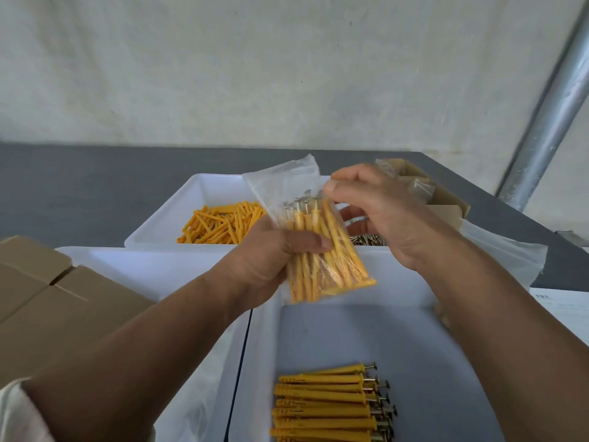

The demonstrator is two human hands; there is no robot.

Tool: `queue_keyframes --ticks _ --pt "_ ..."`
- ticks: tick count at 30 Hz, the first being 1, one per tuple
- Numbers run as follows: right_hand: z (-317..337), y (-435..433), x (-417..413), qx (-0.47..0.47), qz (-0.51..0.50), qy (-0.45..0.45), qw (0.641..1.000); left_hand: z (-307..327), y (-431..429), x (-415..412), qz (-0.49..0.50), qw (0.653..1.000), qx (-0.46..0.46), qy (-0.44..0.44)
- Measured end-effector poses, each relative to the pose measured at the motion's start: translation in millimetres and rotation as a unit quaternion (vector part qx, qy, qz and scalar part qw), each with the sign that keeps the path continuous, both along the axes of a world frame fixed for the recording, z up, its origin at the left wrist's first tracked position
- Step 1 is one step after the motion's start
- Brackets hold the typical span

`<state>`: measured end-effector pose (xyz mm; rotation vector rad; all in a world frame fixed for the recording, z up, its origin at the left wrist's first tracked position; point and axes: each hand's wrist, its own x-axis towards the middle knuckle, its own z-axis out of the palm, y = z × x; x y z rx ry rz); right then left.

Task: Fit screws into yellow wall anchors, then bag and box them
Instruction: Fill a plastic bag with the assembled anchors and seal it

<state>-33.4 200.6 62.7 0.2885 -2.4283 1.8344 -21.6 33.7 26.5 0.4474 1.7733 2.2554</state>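
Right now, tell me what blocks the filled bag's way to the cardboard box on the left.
Nothing visible does. The left hand holds the bag of anchors in the air over the white tray, and the cardboard box beside that tray has its flaps shut.

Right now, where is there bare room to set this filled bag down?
The near white tray has bare floor above the row of assembled anchors. The grey tabletop left of the far bin is bare. That bin and the cardboard boxes are crowded.
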Motion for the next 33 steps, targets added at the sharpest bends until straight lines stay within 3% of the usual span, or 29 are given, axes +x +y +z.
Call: queue_keyframes --ticks 5,12,17,23,27,33 --pt "-4 -4 3 0.102 0.019 -0.024 0.994 3 -6 -4 0.008 0.998 0.042 -0.035" --pt "-6 -11 6 0.216 -0.05 0.067 0.973 2 -9 -8 -0.017 0.992 0.083 -0.093" --pt "-8 -10 3 0.24 -0.076 0.087 0.964 -1 -13 -11 -0.073 0.986 0.102 -0.109" --pt "-9 -9 1 0.197 -0.091 0.121 0.969 0 -14 -10 -0.053 0.988 0.087 -0.117" --pt "-8 -7 1 0.137 -0.07 0.115 0.981 2 -12 -9 -0.026 0.983 0.124 -0.13" --pt "-6 -7 8 0.107 0.063 0.026 0.992 5 -16 -8 -0.03 0.98 0.155 -0.123"
